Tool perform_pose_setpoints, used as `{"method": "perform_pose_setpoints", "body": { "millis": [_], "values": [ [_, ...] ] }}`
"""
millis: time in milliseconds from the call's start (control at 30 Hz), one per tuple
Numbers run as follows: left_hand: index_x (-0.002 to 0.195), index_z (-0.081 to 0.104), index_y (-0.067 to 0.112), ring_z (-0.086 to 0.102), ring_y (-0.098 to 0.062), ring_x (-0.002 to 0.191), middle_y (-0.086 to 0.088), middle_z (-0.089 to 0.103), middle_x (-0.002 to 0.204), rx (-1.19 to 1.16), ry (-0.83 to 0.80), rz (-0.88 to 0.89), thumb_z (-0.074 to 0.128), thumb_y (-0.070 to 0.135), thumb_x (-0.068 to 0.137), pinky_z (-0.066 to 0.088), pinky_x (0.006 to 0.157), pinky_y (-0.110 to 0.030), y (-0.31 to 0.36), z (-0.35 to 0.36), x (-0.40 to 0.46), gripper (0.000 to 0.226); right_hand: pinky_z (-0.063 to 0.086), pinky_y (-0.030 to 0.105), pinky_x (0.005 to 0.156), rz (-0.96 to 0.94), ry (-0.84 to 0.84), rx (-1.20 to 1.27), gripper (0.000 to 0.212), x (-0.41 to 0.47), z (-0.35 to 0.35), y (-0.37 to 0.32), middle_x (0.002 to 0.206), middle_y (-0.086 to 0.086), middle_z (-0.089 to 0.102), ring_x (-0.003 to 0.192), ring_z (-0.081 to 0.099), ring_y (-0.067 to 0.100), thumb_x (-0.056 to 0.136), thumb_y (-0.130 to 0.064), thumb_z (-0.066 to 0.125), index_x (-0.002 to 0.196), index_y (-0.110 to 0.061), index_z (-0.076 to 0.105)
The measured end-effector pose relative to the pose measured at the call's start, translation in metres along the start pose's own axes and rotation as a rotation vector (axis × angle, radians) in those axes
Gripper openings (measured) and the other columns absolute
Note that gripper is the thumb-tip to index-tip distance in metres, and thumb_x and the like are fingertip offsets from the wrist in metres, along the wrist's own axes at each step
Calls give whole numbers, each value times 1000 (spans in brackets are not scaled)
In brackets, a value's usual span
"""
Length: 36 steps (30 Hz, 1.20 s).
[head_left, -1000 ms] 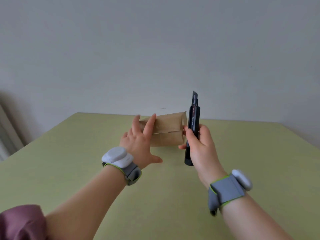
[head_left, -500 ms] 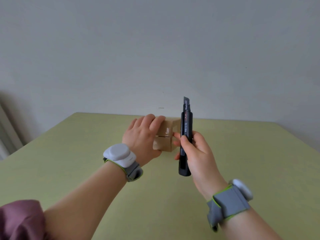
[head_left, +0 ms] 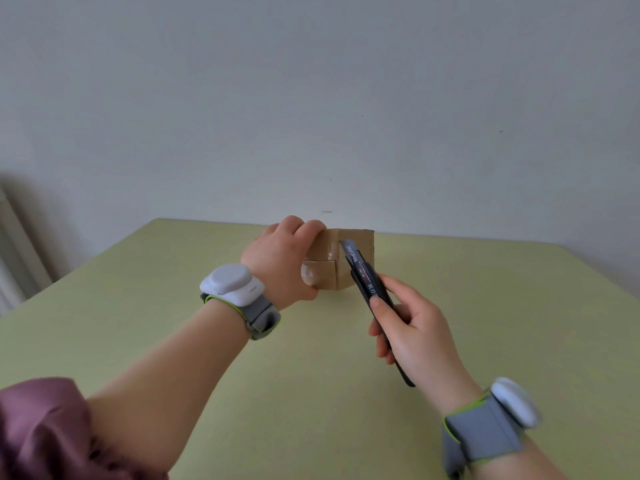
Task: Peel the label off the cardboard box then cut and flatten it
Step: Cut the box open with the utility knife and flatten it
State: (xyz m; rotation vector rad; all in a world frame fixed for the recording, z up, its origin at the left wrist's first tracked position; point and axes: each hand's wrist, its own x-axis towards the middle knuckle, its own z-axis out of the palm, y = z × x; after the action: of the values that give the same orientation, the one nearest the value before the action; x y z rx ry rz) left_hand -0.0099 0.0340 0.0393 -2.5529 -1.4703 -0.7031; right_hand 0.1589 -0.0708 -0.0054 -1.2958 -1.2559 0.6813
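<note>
Brown cardboard box (head_left: 356,252), small, sits on the green table (head_left: 485,306) near its far edge, just in front of the wall. No label is visible on the faces shown, so peeling is judged done; the step in hand looks like the cut. A seam runs across the near face, and a glossy strip, probably clear tape, shows beside it.

Handling, judged: light and hollow. It will likely slide on the smooth table under any sideways push, so it needs holding down. Panels are stiff along the edges but cave in if squeezed mid-face. Best hold is over the top and around a corner, well away from the seam to be cut.

Left hand (head_left: 282,263) does about that: fingers curled over the box's top left edge, thumb against the near face low down, gripping it in place. Forearm comes in from the lower left, a grey strap with a white pod on the wrist.

Knife (head_left: 367,289), dark utility type, slants up and left from the right hand (head_left: 414,336), blade tip touching or just off the box's near face by the seam; which, I cannot tell. Right hand is wrapped around the handle, thumb laid along its upper side, wrist low and right of the box, a matching strap on it.

Risk: blade tip is close to the left hand's thumb.
</note>
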Motion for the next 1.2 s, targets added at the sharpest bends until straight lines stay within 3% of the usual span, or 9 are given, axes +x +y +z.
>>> {"method": "perform_pose_setpoints", "body": {
  "millis": [300,600,767,1067,1200],
  "values": [
    [130,35,36,47,-18,110,9,42,129,-54,-85,19,76,24,61,48,70,-30,-11,-9,2,81,41,27,41,-42,-130,-23,33,12,-11,0,57,6,53,44,48,21,91,-15,54,105,-44,61],
    [127,34,37,56,-20,98,9,45,126,-191,-116,-32,77,14,57,55,72,-38,-19,-12,-3,85,43,25,50,-150,-281,-199,35,36,-16,-13,56,4,52,44,47,19,92,-14,52,104,-45,60],
    [127,36,36,55,-19,96,7,48,123,-240,-94,-37,78,14,56,54,72,-36,-22,-8,-4,86,39,22,44,-132,-367,-247,34,42,-23,-20,55,3,49,41,42,15,93,-12,51,98,-45,60],
    [127,37,32,54,-19,91,10,45,108,-286,-62,-48,78,16,57,50,70,-31,-23,-10,-4,82,40,23,45,-108,-369,-265,32,35,-18,-13,54,2,50,40,42,13,92,-14,52,100,-43,61],
    [131,36,30,51,-17,93,8,44,111,-355,-31,-73,79,18,60,41,71,-26,-22,-9,-4,84,39,23,44,-41,-339,-181,29,27,-11,-4,55,4,50,42,42,14,92,-12,52,114,-28,63]
  ]
}}
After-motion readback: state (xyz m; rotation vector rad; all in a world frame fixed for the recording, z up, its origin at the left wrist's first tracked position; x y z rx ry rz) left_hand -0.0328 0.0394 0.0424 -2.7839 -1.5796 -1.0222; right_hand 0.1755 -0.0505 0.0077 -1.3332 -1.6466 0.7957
